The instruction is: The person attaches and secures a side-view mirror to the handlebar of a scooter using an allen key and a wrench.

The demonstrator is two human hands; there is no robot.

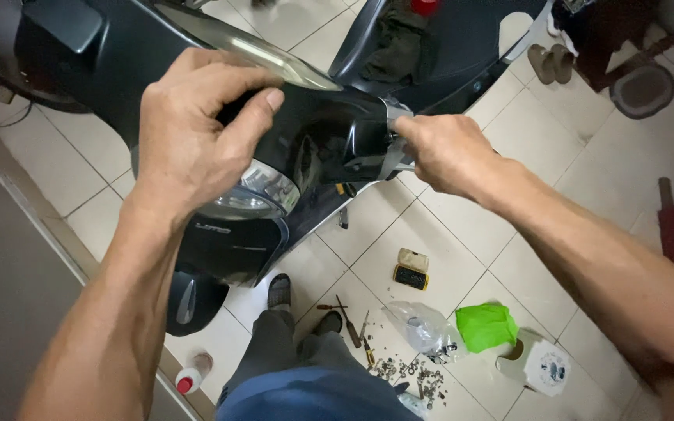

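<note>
At the far left of the frame we see a grey wall edge running diagonally, and just right of it, low down, a small white bottle with a red cap (189, 377) standing on the pale floor tiles (501, 148). Our left hand (196, 129) sits in the upper left centre, fingers curled and pressed together over the top of the glossy black scooter front panel (306, 144), the thumb laid flat across its dark surface; the hand grips the panel rather than lying spread on it. Below that hand the round chrome-rimmed headlight (263, 191) shows, and beneath it the dark front mudguard (193, 300). The panel itself fills the upper middle of the frame, held between both hands above the floor. At its right edge our right hand (442, 152) is closed, fingertips pinching a grey bracket tab (390, 156) on the panel's side. Along the bottom centre we see our own grey trousers and sandals, then a scatter of screwdrivers (350, 323) and loose screws and bolts (415, 374) lying on the tiles. Right of these lies a small yellow-and-black box (412, 269), a crumpled clear plastic bag (423, 327), a bright green cloth (485, 323), and a white roll of tape (540, 362). At the upper right a pair of slippers (551, 62) rests on the floor.
</note>
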